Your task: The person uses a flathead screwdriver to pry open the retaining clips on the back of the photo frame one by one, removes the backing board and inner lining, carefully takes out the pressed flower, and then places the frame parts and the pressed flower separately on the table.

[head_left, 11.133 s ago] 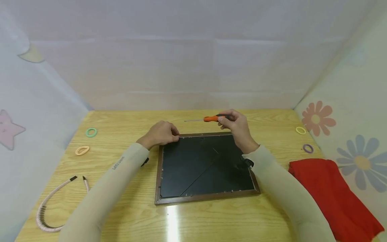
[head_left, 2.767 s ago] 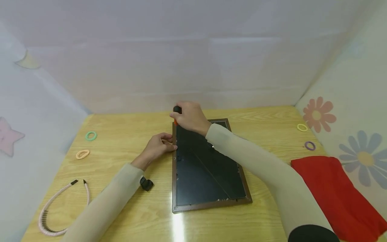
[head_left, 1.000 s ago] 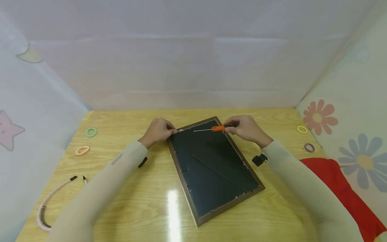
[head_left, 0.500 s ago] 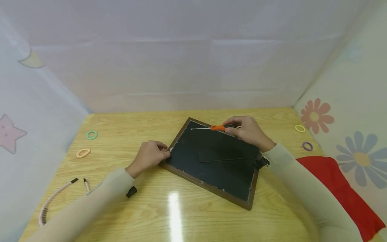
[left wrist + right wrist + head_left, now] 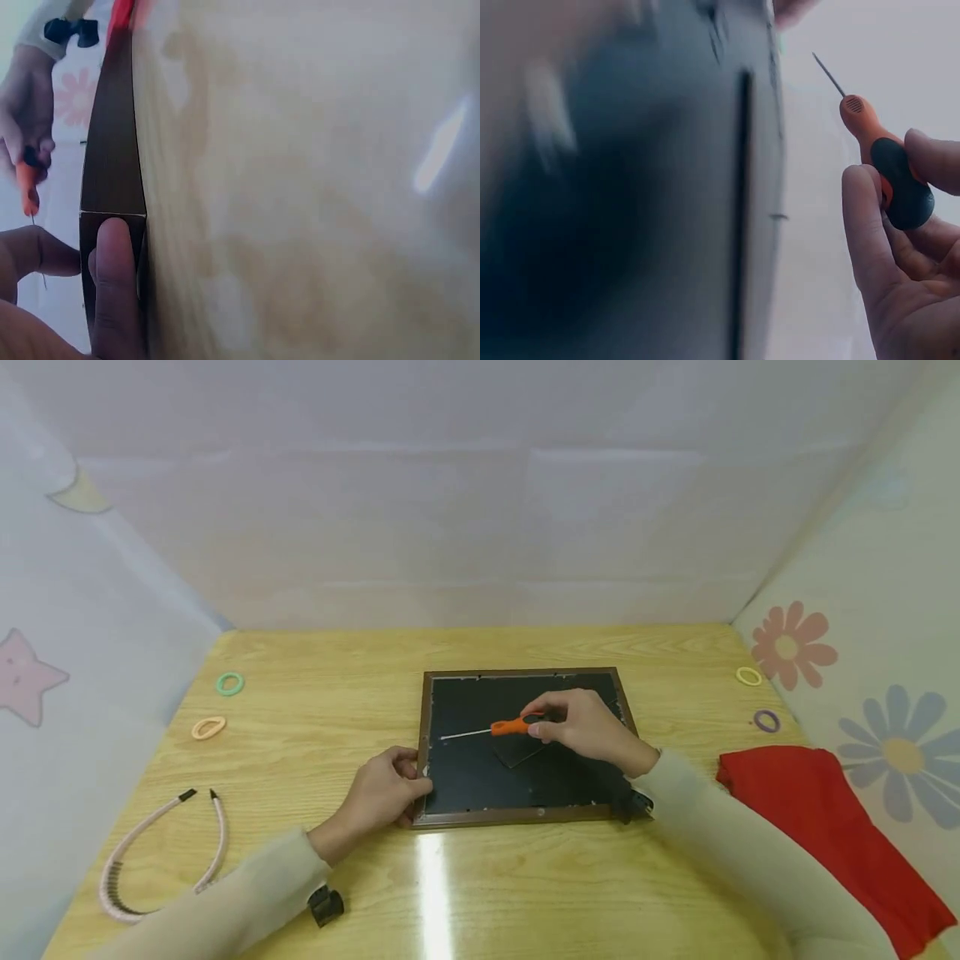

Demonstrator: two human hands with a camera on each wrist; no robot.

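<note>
While lying face down near the middle of the wooden table [image 5: 315, 710], picture frame [image 5: 480, 777] presents black backing board upward, long edges square to the near table edge. Left hand [image 5: 382, 795] at near-left corner of the frame: thumb and fingers curled over the brown moulding and gripping it, confirmed in left wrist view by fingers [image 5: 112, 285] lying on the frame edge. Right hand [image 5: 588, 731] raised above the backing board, fingers wrapped around the black end of the screwdriver [image 5: 504, 727]; orange grip and thin metal shaft pointing left, tip over the left part of the backing. Contact between tip and board: cannot tell. Right wrist view: screwdriver held between thumb and curled fingers [image 5: 866, 225].

Surroundings: red cloth [image 5: 817, 827] on the right side of the table; pink headband [image 5: 150, 852] at near left; green ring [image 5: 229, 683] and orange ring [image 5: 207, 727] at far left; yellow ring [image 5: 747, 676] and purple ring [image 5: 767, 721] at far right.
</note>
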